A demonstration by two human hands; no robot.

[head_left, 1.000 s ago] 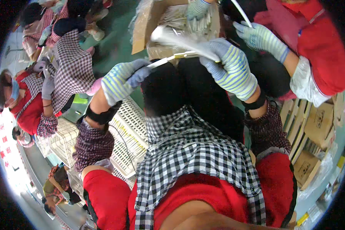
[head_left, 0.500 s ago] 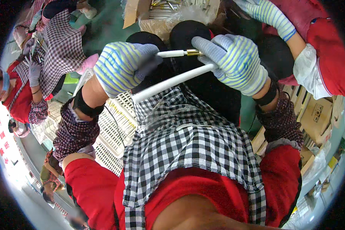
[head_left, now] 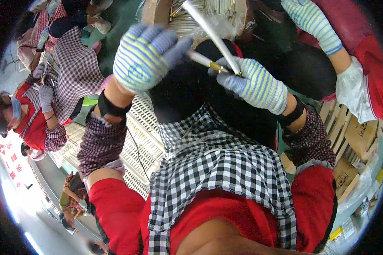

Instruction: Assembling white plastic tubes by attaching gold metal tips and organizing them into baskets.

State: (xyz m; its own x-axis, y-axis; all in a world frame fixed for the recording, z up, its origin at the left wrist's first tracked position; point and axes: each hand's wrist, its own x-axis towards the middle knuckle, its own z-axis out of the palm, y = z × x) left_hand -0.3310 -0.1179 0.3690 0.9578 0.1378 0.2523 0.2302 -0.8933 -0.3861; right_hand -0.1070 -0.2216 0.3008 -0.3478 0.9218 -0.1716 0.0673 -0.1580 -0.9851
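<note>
My right hand [head_left: 259,85], in a striped knit glove, is closed around two things at once. One is a slim white handle with a gold ferrule [head_left: 203,59], gripped at its gold end and pointing left. The other is a longer, thicker white rod [head_left: 212,34], slanting up and away to the left, its near end in the fingers. My left hand [head_left: 142,59], in a matching glove, is raised at the left with fingers apart and blurred. Its fingertips are close to the slim handle's free end; whether they touch it I cannot tell.
An open cardboard box [head_left: 155,12] with several white and gold handles in plastic stands ahead. White slotted crates [head_left: 147,114] lie by my left arm. A co-worker's gloved hand [head_left: 315,25] is at the far right; another co-worker [head_left: 34,114] sits left. Wooden pallets [head_left: 332,123] stand right.
My left hand has come off the slim handle and lifted, its fingers spreading. The thick rod has swung from pointing near left to pointing up and away. The slim handle now tilts.
</note>
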